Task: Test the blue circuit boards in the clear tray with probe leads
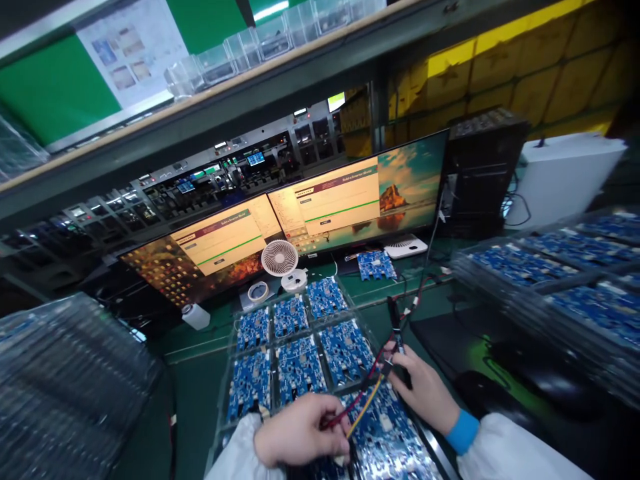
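My left hand is closed, pinching red and yellow wires low over a clear tray of blue circuit boards. The wires run up to my right hand, which is closed around a slim black pen-shaped thing and a small dark connector. Its exact kind is hard to make out. A blue band circles the right wrist. Beneath both hands lies a circuit board, partly covered by the left hand and the wires.
Two monitors stand behind the tray, with a small white fan before them. Stacked clear trays rise at left; more trays of boards are piled at right. Computer mice lie on a dark mat. A shelf crosses overhead.
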Demonstrator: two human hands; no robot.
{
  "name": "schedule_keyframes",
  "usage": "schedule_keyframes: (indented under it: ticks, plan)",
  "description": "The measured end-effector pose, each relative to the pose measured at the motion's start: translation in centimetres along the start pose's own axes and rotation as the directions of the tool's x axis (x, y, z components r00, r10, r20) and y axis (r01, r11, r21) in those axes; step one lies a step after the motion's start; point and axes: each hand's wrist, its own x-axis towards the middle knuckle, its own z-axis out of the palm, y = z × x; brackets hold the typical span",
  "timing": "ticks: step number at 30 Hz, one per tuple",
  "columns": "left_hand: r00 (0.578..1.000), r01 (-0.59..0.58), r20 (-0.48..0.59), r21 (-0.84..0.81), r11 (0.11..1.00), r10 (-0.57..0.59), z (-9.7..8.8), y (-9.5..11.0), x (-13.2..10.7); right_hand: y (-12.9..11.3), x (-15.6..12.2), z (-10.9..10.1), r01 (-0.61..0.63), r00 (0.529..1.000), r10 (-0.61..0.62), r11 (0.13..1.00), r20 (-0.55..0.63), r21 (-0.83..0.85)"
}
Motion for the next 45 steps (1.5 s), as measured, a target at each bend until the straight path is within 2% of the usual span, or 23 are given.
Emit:
schedule_keyframes:
  ticks: [2,5,7,9,11,13,14,15,18,20,23,25,28,31,33,34,36,37,38,40,41,43,45]
  plan:
    - [0.996,0.012,0.091,-0.037,0.999,-0.008,-0.2,-0.2,0.6,0.0,-0.1,-0.2,0.029,0.999,-0.030,0.999,-0.013,-0.019]
    - [0.978,0.026,0.206,-0.028,0.999,-0.020,-1.1,-0.1,1.2,-0.4,0.3,-0.2,0.098,0.995,-0.098,0.995,0.029,-0.002]
    - [0.973,0.000,0.228,0.084,0.996,-0.019,-2.3,0.4,1.6,-0.7,0.6,-0.1,0.129,0.989,-0.130,0.991,0.074,0.019]
    - [0.993,-0.045,0.114,0.310,0.950,0.010,-3.9,1.1,2.6,-0.9,0.7,0.1,0.126,0.987,-0.128,0.992,0.101,0.024]
    - [0.988,-0.017,-0.121,0.527,0.850,0.095,-5.6,1.7,4.9,-0.9,0.6,0.2,0.102,0.988,-0.103,0.995,0.111,0.016]
    - [0.922,0.093,-0.345,0.639,0.764,0.176,-7.4,2.3,8.3,-0.9,0.6,0.2,0.081,0.989,-0.082,0.997,0.121,0.010]
    - [0.886,0.174,-0.417,0.705,0.687,0.204,-8.2,2.5,10.3,-0.9,0.5,0.2,0.080,0.989,-0.081,0.997,0.126,0.010]
    - [0.862,0.224,-0.462,0.716,0.661,0.208,-9.1,2.6,12.3,-0.9,0.5,0.2,0.082,0.988,-0.083,0.997,0.132,0.010]
    - [0.825,0.316,-0.531,0.716,0.623,0.191,-11.7,3.1,17.5,-1.0,0.5,0.0,0.096,0.984,-0.095,0.995,0.150,0.003]
    - [0.822,0.353,-0.545,0.718,0.600,0.168,-13.2,3.2,19.6,-1.1,0.5,-0.2,0.098,0.979,-0.094,0.995,0.181,-0.013]
    - [0.847,0.364,-0.515,0.741,0.565,0.130,-14.6,3.0,20.7,-1.1,0.3,-0.3,0.106,0.972,-0.090,0.992,0.217,-0.063]
    - [0.872,0.345,-0.476,0.765,0.544,0.116,-14.9,2.6,20.6,-1.0,0.2,-0.4,0.109,0.971,-0.088,0.991,0.221,-0.084]
    - [0.890,0.319,-0.443,0.777,0.543,0.111,-14.2,2.4,19.9,-0.9,0.1,-0.4,0.091,0.970,-0.074,0.994,0.233,-0.060]
    - [0.870,0.306,-0.469,0.757,0.577,0.155,-12.3,3.1,18.5,-0.9,0.1,-0.5,0.065,0.966,-0.058,0.998,0.254,-0.019]
    - [0.853,0.267,-0.478,0.743,0.613,0.208,-9.9,3.8,16.8,-0.9,0.1,-0.4,0.047,0.966,-0.043,0.999,0.253,-0.008]
    - [0.861,0.217,-0.456,0.732,0.645,0.227,-8.4,3.9,15.8,-0.9,0.1,-0.4,0.039,0.969,-0.036,0.999,0.246,-0.005]
    - [0.914,0.063,-0.329,0.692,0.719,0.237,-5.0,3.6,13.3,-0.9,0.0,-0.3,0.029,0.973,-0.030,1.000,0.231,0.005]
    - [0.948,-0.067,-0.225,0.547,0.834,0.224,-3.3,3.1,12.1,-0.9,0.0,-0.3,0.029,0.974,-0.031,1.000,0.225,0.011]
    - [0.969,-0.135,-0.133,0.420,0.898,0.208,-1.6,2.5,11.0,-0.9,0.0,-0.3,0.031,0.975,-0.034,0.999,0.221,0.016]
    - [0.973,-0.160,-0.115,0.287,0.944,0.200,0.8,1.1,9.1,-0.8,-0.1,-0.2,0.031,0.975,-0.035,0.999,0.222,0.020]
    - [0.976,-0.147,-0.130,0.201,0.968,0.175,1.5,0.5,8.3,-0.7,-0.1,-0.2,0.030,0.974,-0.034,0.999,0.225,0.021]
    - [0.977,-0.131,-0.173,-0.016,0.991,0.126,1.6,-0.1,7.0,-0.6,-0.2,-0.1,0.027,0.971,-0.033,0.999,0.236,0.027]
    - [0.969,-0.163,-0.219,-0.242,0.956,0.110,0.1,0.1,5.7,-0.4,-0.2,-0.2,0.029,0.967,-0.038,0.999,0.251,0.038]
